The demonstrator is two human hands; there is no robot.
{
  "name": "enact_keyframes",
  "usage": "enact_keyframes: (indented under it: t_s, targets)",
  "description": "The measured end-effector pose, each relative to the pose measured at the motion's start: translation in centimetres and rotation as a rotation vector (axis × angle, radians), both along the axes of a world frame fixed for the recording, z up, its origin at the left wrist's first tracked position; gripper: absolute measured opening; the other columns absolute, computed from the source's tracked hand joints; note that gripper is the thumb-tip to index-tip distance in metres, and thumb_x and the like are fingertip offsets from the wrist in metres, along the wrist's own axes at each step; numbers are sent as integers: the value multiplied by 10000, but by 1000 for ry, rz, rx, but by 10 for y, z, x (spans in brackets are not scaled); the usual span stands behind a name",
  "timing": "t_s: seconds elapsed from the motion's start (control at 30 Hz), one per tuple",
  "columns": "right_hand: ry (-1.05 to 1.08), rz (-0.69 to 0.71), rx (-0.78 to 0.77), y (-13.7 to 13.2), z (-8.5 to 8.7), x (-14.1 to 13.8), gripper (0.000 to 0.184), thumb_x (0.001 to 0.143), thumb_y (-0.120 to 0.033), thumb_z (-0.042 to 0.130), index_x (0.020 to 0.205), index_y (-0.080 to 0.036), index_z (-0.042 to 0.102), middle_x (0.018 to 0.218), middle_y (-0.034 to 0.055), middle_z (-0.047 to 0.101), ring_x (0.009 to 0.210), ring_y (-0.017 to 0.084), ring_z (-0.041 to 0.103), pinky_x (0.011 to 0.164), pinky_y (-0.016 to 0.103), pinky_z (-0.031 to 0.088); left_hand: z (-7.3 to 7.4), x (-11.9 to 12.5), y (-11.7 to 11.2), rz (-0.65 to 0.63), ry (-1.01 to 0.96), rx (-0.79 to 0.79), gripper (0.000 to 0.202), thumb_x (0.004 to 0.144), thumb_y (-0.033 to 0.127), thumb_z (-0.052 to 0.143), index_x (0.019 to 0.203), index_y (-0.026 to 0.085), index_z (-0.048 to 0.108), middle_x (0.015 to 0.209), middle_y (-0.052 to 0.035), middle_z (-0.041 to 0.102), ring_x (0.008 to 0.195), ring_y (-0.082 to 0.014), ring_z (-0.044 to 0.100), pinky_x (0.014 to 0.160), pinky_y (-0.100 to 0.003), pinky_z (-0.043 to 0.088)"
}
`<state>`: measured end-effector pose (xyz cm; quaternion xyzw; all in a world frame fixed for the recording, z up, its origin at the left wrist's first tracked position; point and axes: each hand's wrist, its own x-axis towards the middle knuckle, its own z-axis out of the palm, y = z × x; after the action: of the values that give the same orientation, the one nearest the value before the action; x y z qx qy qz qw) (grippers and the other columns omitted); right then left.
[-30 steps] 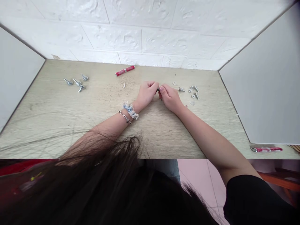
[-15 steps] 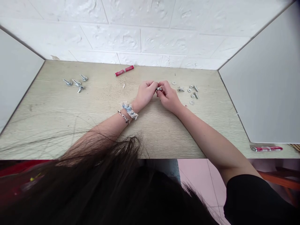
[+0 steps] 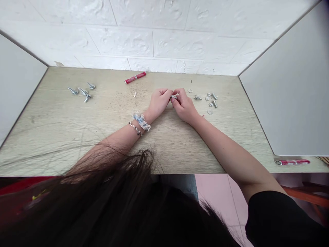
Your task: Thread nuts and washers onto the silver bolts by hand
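Observation:
Over the middle of the table, my left hand [image 3: 159,102] and my right hand [image 3: 184,105] meet at the fingertips. Between them they pinch a small silver bolt [image 3: 173,97], which appears to have a nut on it; the fingers cover much of it. My left hand is closed round one end and my right thumb and fingers grip the other. Right of my right hand lie a bolt with a washer [image 3: 197,97], two loose bolts [image 3: 214,104], several nuts [image 3: 207,98] and two flat washers [image 3: 190,91].
Several bolts with fitted hardware [image 3: 82,91] lie in a group at the left. A red tube [image 3: 135,78] lies near the white brick wall [image 3: 133,41]; another red tube [image 3: 292,162] is at the right front edge. Pale panels [image 3: 290,89] stand on both sides. Hair hangs over the lower view.
The fingers of my right hand have shifted slightly on the bolt, covering a little more of it. Both hands stay in about the same place.

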<state>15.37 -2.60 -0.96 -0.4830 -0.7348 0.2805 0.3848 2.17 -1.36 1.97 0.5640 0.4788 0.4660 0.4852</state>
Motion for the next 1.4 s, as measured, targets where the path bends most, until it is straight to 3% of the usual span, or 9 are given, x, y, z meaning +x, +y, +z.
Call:
enact_keyframes:
  t_s: [0.17, 0.37, 0.5, 0.7, 0.83, 1.03, 1.23, 1.4]
  targets:
    - [-2, 17, 0, 0, 0, -1, 144, 894, -313, 442, 1012, -230, 430, 715, -26, 566, 623, 144, 484, 640, 297, 364, 0, 0, 0, 4, -1, -4, 365, 792, 121, 474, 489, 182, 281, 478, 47, 285, 475, -57, 292, 488, -235, 214]
    - [-33, 9, 1, 1, 1, 0, 163, 890, -342, 429, 991, -217, 457, 776, 4, 599, 680, 163, 518, 674, 309, 376, -1, -1, 2, -15, 9, -10, 351, 796, 135, 460, 482, 183, 309, 468, 48, 301, 466, -56, 297, 483, -235, 210]
    - [-46, 11, 18, 2, 2, 0, 219, 912, -419, 405, 940, -215, 482, 760, 11, 593, 682, 165, 512, 676, 311, 376, -3, -2, 5, -26, 18, -6, 351, 801, 156, 457, 478, 182, 320, 463, 49, 308, 459, -56, 296, 478, -235, 204]
    - [-44, 8, 26, 2, 3, 1, 475, 934, -606, 294, 701, -218, 439, 656, 14, 540, 650, 156, 486, 665, 314, 370, -2, -2, 3, -67, 44, 10, 340, 798, 159, 457, 472, 175, 362, 461, 47, 334, 469, -58, 305, 480, -230, 221]
    - [-41, 8, 16, 2, 4, 1, 543, 930, -664, 254, 679, -218, 435, 657, 17, 540, 651, 153, 483, 659, 311, 366, -1, -2, 1, -86, 57, 29, 329, 795, 164, 459, 474, 170, 389, 469, 43, 356, 483, -62, 323, 488, -228, 237]
    - [-90, 9, 10, 3, 3, 0, 478, 926, -632, 298, 705, -224, 412, 653, 8, 530, 655, 156, 479, 660, 311, 350, -4, -2, 3, -56, 51, 21, 346, 800, 167, 464, 481, 180, 330, 470, 48, 308, 473, -61, 289, 483, -236, 212]
    - [-116, 0, -10, 2, 4, 0, 341, 929, -502, 352, 744, -223, 417, 679, 9, 551, 670, 160, 486, 667, 307, 350, -4, -1, 4, -32, 54, 8, 349, 801, 166, 466, 489, 183, 311, 464, 46, 300, 470, -62, 284, 474, -235, 196]
    - [-77, 4, -20, 1, 5, -1, 200, 902, -397, 408, 883, -213, 484, 775, 28, 623, 723, 182, 533, 692, 317, 383, -3, -1, 4, -24, 36, 0, 349, 806, 165, 460, 491, 183, 311, 467, 43, 312, 469, -61, 294, 475, -231, 208]
